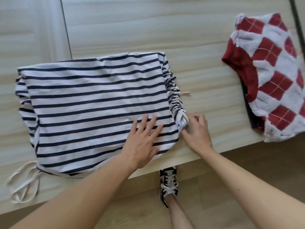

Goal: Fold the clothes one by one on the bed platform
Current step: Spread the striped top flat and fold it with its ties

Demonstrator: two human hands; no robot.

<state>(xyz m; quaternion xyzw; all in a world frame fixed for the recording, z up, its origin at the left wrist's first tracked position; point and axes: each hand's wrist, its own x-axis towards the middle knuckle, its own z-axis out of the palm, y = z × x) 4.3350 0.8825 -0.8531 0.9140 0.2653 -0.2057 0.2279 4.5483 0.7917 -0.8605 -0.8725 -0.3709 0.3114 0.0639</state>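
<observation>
A white top with navy stripes [92, 103] lies spread flat on the light wooden bed platform [148, 27]. Its right side is gathered into ruching, and white drawstrings [23, 184] trail from its lower left corner. My left hand [143, 141] rests flat on the lower right part of the top, fingers straight. At the top's lower right corner my right hand [196, 131] pinches the bunched fabric. A red and white argyle knit [272, 76] lies folded on the platform at the far right.
The platform's front edge [231, 146] runs diagonally just below my hands, with wooden floor beneath it. One foot in a black and white sneaker [168, 182] stands on the floor by the edge. A seam [66, 27] divides the platform at the left.
</observation>
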